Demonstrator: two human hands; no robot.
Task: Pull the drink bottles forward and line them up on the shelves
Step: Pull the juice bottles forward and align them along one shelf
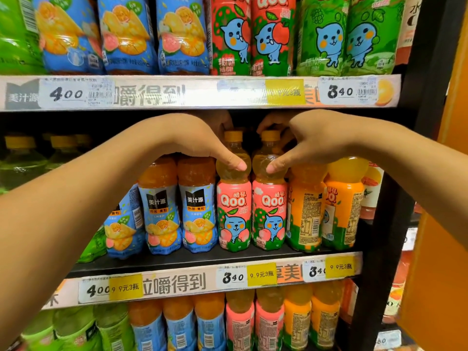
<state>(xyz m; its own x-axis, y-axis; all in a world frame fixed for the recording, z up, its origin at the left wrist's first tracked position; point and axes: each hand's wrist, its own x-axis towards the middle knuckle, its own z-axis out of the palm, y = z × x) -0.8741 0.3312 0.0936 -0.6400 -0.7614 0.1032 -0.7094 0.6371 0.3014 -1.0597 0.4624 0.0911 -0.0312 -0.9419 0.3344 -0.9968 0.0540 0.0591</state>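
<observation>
glossy plastic bottles [234, 206], matt black shelf [177, 260]

White price tags [339, 91] and yellow promotion stickers [262, 274] line the shelf-edge strips, with an orange panel [453, 173] at right.

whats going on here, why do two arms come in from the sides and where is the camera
The camera sits on a person's head, looking forward and down, so the two bare arms are that person's own. They face a black store shelf stocked with drinks. The left hand grips the left pink-labelled plastic bottle with a yellow cap; the right hand grips the matching right pink-labelled bottle. Each thumb presses on a bottle's shoulder while the fingers curl behind the neck. Blue-labelled mango juice bottles stand to their left, orange-labelled bottles to their right.
</observation>
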